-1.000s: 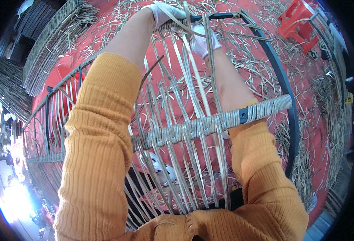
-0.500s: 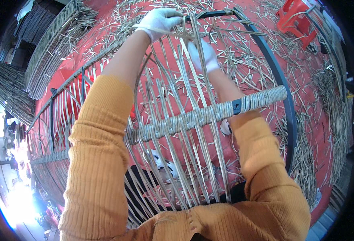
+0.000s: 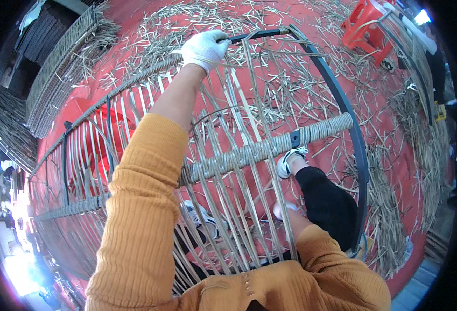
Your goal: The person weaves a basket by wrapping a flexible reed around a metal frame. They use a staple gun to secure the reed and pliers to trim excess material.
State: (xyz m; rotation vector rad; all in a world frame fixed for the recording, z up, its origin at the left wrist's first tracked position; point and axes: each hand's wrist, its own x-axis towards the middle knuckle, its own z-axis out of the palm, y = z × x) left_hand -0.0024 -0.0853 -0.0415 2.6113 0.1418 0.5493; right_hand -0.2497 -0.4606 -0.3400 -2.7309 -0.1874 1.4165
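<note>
My left hand (image 3: 205, 50), in a white knit glove, is closed on the far rail of a dark metal frame (image 3: 259, 35). Pale flat cane strips (image 3: 241, 93) run from that rail toward my body, over a crossbar wrapped in cane (image 3: 238, 158). One thin strip trails sideways from beneath my left hand. My right hand (image 3: 284, 210), also gloved, is low behind the strips near my lap. It is partly covered and blurred, so its fingers and anything in them cannot be made out.
Cane offcuts (image 3: 290, 93) lie scattered over the red floor covering. A red plastic stool (image 3: 366, 31) stands at the far right, with long strips and dark frame parts beside it. Woven panels (image 3: 60, 67) are stacked at the far left. My shoe (image 3: 292, 161) shows beyond the crossbar.
My right hand has dropped from the far rail to behind the strips near my lap. My left hand remains at the rail, and the frame sits slightly left and lower in view.
</note>
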